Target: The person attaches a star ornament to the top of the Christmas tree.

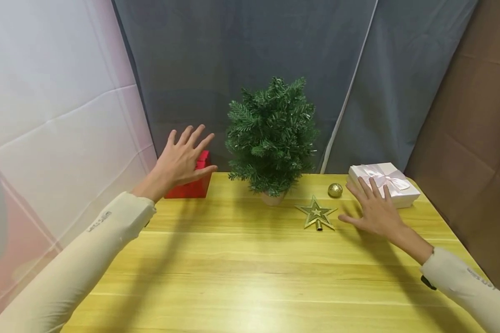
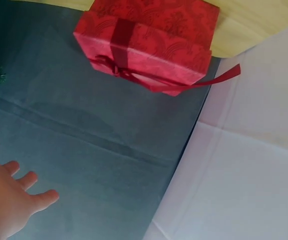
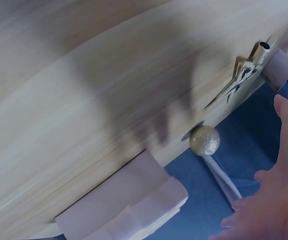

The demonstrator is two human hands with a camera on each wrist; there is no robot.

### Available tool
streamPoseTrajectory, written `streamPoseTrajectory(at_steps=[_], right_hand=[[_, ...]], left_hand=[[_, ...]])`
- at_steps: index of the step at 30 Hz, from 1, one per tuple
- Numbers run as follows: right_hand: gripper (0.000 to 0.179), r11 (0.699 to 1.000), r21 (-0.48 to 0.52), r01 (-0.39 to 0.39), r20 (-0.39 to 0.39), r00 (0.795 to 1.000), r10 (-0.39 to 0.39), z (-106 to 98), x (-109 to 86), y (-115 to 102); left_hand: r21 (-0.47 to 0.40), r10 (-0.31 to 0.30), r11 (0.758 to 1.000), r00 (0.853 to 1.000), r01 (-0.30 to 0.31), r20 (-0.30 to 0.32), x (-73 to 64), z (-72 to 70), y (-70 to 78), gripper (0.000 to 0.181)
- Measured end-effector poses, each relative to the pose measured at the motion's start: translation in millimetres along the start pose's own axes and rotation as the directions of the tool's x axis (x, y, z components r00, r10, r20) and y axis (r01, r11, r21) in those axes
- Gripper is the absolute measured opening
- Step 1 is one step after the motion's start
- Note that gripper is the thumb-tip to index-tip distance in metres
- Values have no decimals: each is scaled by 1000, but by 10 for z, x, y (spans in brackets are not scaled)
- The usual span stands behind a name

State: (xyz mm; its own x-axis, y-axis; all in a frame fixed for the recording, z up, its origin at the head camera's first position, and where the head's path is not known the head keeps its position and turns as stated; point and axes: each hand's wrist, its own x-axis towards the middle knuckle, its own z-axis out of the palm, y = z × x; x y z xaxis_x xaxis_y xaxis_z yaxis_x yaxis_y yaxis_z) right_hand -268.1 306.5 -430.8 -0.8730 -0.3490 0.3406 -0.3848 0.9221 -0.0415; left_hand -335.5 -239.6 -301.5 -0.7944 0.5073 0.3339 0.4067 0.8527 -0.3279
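My left hand point(image 1: 179, 159) is raised with fingers spread, in front of a red gift box point(image 1: 191, 187) that it partly covers in the head view. The left wrist view shows this box point(image 2: 148, 50) with its dark red ribbon. With fingers spread and nothing held, my right hand point(image 1: 377, 210) hovers over the table's right side. It overlaps a white gift box point(image 1: 396, 182) with a pale pink bow. Left of that hand lie a gold star tree topper point(image 1: 316, 212) and a gold glitter ball point(image 1: 335, 190). A small green Christmas tree point(image 1: 272, 138) stands between the hands.
The wooden table point(image 1: 233, 277) has light yellow boards. Behind it hangs a dark grey curtain point(image 1: 183, 55) with a white cord point(image 1: 350, 88). White fabric point(image 1: 58, 69) borders the left side and brown fabric point(image 1: 479, 129) the right.
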Motion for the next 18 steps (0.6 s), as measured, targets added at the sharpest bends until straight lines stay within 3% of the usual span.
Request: streamPoseTrajectory(at_steps=[18], right_hand=[[92, 984, 138, 110, -25, 994, -107, 150, 19, -167]], left_hand=[[-25, -19, 1000, 999, 18, -41, 203, -321, 21, 95]])
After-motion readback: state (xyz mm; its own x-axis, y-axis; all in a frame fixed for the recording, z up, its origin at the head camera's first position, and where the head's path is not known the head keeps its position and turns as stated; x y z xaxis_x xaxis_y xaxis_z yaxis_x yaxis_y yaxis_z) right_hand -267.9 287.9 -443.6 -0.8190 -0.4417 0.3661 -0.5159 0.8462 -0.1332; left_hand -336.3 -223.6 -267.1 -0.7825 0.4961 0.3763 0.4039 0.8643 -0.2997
